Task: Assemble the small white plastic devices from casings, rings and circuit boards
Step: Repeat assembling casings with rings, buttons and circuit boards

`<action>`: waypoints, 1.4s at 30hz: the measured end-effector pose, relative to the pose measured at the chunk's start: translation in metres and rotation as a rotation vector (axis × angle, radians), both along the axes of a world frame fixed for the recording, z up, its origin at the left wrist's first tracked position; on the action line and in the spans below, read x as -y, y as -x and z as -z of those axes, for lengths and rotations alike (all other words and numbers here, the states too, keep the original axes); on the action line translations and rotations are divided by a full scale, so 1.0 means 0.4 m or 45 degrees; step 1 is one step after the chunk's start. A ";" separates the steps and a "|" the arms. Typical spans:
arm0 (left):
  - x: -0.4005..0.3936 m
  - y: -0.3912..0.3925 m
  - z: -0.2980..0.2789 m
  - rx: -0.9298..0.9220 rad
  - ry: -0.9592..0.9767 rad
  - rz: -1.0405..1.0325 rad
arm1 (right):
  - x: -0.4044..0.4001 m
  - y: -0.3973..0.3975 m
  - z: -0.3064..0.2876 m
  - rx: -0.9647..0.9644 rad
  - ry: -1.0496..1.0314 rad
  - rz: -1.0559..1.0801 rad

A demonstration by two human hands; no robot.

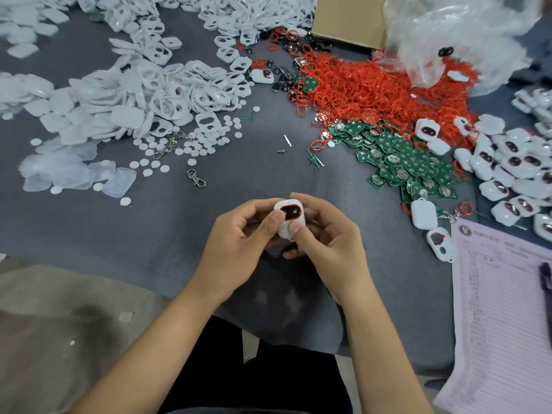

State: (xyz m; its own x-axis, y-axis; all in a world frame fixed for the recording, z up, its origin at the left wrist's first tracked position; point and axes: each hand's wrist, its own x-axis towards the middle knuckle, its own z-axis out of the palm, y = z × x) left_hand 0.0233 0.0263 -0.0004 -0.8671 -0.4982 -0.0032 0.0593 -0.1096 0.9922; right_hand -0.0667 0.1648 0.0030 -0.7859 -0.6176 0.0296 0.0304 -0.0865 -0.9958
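White plastic device [289, 218]: small rounded casing, red ring set round a dark oval window on its face; held above the near middle of the table, between both hands.
Left hand [242, 243]: fingers curled round the device's left side, thumb tip pressed on the face beside the red ring.
Right hand [327, 239]: fingers wrapped behind the device's right side, thumb pressed on its lower face; both hands grip it together.
Table [254, 180]: covered in grey cloth, near edge draped toward the person's lap.
Circuit boards [400, 158]: green heap to the right of the hands, each with a round metal contact, overlapping loosely.
Red rings [367, 88]: large loose pile beyond the boards, spilling up against a clear plastic bag [454, 31].
Empty casings [167, 94]: white shells with cut-out windows, wide heap at far left and centre.
White discs [191, 147]: small round pieces scattered just below the casings, metal clips [197, 177] among them.
Finished devices [513, 171]: white pile at right edge, dark windows showing.
Cardboard box [348, 20]: far side, beside the bag.
Paper form [504, 318]: lined sheet at near right, text too blurred to read.
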 end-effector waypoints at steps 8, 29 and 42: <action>-0.048 0.040 -0.043 -0.012 0.079 0.110 | -0.047 0.013 -0.029 0.094 0.011 0.185; -0.379 0.268 -0.135 0.226 0.201 0.524 | -0.438 0.040 -0.113 0.197 -0.063 0.606; -0.511 0.391 -0.107 0.115 0.322 0.501 | -0.529 0.157 -0.138 0.048 0.010 1.095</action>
State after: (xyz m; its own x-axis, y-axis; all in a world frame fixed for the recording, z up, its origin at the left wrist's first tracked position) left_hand -0.1331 0.2306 0.0425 -0.9919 -0.1267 -0.0081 -0.0259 0.1390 0.9900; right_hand -0.1296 0.3765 0.0581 -0.9811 0.1934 -0.0042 -0.0159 -0.1018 -0.9947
